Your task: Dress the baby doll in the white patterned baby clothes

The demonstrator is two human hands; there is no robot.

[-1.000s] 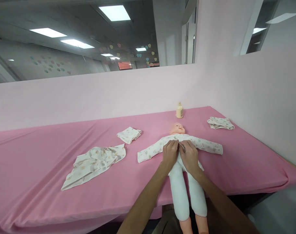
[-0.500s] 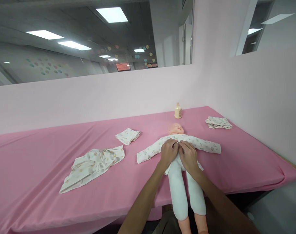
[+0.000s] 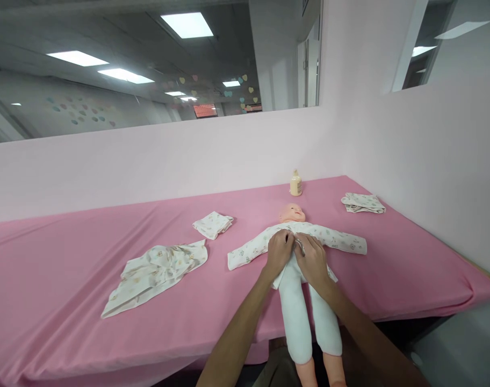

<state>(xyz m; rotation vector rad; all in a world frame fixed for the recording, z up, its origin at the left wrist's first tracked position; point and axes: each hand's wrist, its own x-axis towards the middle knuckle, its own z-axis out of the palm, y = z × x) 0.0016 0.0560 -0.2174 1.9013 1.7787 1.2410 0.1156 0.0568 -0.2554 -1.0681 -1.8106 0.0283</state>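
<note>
On pink table point(image 3: 67, 252), right of middle: doll point(image 3: 292, 213) on back, legs over near edge. Left hand point(image 3: 278, 252), right hand point(image 3: 313, 261) side by side on chest, fingers curled, pinching shirt point(image 3: 249, 250) front. Bottle point(image 3: 295, 183) beyond head, label too small to read.

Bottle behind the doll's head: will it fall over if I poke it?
Probably yes: the cream bottle stands upright, taller than wide, on a soft pink sheet. It looks small, so likely light. Once down, its rounded body might roll.
</note>
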